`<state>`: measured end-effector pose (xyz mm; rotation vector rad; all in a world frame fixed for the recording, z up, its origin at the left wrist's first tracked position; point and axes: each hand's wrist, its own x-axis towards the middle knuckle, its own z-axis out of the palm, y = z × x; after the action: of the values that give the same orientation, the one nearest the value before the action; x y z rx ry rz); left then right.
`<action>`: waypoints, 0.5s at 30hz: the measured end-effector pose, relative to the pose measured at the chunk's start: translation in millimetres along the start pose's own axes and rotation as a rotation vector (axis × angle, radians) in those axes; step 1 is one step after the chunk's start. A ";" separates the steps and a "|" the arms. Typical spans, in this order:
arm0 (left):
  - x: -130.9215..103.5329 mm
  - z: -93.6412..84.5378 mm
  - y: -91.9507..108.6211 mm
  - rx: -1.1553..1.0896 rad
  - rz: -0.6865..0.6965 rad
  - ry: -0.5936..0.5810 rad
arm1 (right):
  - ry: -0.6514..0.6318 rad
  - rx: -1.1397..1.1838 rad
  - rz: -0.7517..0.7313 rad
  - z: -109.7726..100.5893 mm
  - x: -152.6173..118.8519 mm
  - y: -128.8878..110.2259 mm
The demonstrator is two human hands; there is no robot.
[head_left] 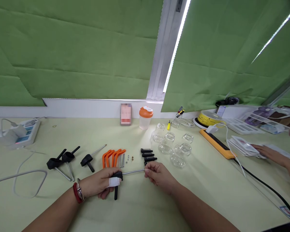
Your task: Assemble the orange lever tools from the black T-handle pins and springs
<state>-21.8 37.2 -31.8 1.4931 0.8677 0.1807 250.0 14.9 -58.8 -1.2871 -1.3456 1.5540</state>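
Note:
My left hand point(105, 183), white tape on it, is closed around a black round part point(118, 175) with a black peg pointing down and a thin metal rod point(134, 172) sticking out to the right. My right hand point(160, 177) pinches the rod's far end; whether a small piece is also between its fingertips is hidden. Just beyond the hands lie orange bent handles point(112, 156), thin metal pins point(121, 160), tiny nuts and brass bits point(132, 158), and black pieces with springs point(148, 155). Similar black parts with rods point(87, 160) rest at left.
Clear glass jars point(177, 160) stand right of centre, near a yellow screwdriver point(168, 125). An orange-lidded cup point(145, 117) is by the wall. A power strip point(217, 144) and cable lie at right, a white cable point(30, 174) at left. Another person's hand point(270, 154) touches white packets.

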 end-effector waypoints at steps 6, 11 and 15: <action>0.1 -0.4 0.1 -0.008 -0.001 0.003 | -0.009 -0.002 0.001 1.1 -1.2 -4.1; 0.1 -0.3 -0.6 -0.005 -0.011 0.002 | -0.003 -0.011 0.002 2.4 -2.8 -8.2; 0.5 -0.3 -1.6 -0.003 -0.007 -0.002 | 0.006 -0.025 0.022 4.0 -4.4 -12.7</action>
<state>-22.3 37.5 -33.4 1.4869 0.8704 0.1759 246.1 12.4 -45.5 -1.3250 -1.3553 1.5513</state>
